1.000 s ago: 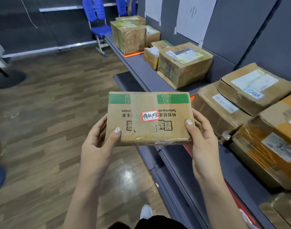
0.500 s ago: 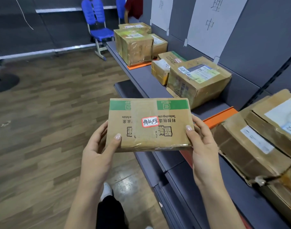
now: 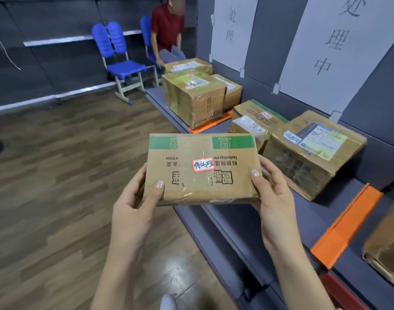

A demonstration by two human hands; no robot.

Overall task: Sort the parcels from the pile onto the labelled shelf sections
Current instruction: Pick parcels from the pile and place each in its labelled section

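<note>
**One parcel held between two hands, with the shelf off to its right**

The grey shelf (image 3: 321,211) runs from the lower right of the frame up to the centre. Two paper signs (image 3: 339,52) hang on its back wall, and orange dividers (image 3: 346,224) mark off its sections, where shelved boxes (image 3: 314,153) already sit. The held parcel (image 3: 202,168) is at centre frame, in the air over the shelf's front edge and not resting on anything. Its long axis runs left to right. The left hand (image 3: 133,209) grips one short end and the right hand (image 3: 274,198) the other, each with the thumb on top and the fingers curled underneath. The right hand is nearer the shelf, so the placement will probably lead rightward and up-frame. The red-bordered sticker (image 3: 203,164) faces the camera, but I cannot tell which section it names.
</note>
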